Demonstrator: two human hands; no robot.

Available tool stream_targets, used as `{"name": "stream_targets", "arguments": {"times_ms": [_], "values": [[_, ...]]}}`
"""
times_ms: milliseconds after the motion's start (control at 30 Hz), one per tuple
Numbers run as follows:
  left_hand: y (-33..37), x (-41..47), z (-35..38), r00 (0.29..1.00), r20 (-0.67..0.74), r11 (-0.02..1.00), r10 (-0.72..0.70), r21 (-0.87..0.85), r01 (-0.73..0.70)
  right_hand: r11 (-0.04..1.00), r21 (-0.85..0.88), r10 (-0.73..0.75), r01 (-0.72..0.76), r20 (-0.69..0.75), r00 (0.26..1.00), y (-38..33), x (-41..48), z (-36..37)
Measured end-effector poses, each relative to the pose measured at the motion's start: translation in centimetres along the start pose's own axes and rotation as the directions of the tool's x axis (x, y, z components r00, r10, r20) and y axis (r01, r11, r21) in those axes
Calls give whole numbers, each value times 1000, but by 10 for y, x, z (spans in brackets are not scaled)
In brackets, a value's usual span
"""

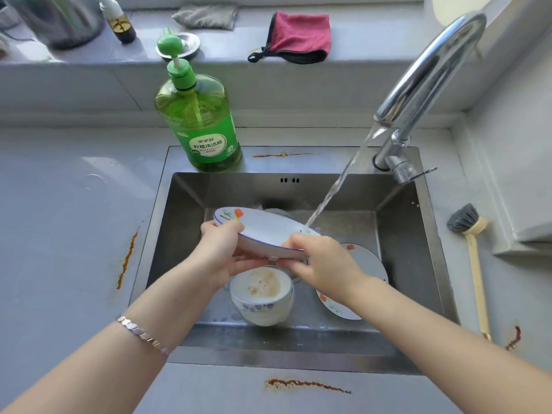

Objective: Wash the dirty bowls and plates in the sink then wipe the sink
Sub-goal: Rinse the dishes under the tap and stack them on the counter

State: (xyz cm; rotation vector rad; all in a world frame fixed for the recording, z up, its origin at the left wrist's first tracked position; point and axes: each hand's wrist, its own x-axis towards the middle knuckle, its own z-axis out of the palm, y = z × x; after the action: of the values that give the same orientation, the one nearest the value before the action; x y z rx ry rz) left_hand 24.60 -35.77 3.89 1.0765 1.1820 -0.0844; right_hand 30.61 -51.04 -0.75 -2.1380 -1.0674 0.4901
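A dirty bowl (263, 294) is sitting near in the sink (179, 234), a second plate (369, 264) lying just right of it. Above them the left hand (222, 255) and right hand (322, 261) are both gripping a tilted plate (263, 228), with water (337, 186) from the faucet (433, 70) reaching its far edge.

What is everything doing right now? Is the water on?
Faucet: on, water running.
Held plate: tilted, gripped by left hand and right hand.
Bowl: upright in sink, dirty.
Other plate: lying in sink.
Soap bottle: upright.
Brush: lying on counter.
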Motion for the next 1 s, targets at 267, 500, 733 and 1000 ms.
{"name": "stream_targets", "arguments": {"times_ms": [267,500,733,1000], "values": [[3,5,16,893,57,857,446,261,-445,568,770,563,-291,-106,820,19,9,-30],[-84,11,64,514,643,133,568,544,-828,101,976,696,-194,70,715,31,-4,-51],[-71,28,81,598,537,87,595,696,-712,5,995,725,-102,66,686,24,-3,-57],[-50,37,82,641,453,167,620,722,-672,72,982,704,-174,74,707,19,1,-43]]}}
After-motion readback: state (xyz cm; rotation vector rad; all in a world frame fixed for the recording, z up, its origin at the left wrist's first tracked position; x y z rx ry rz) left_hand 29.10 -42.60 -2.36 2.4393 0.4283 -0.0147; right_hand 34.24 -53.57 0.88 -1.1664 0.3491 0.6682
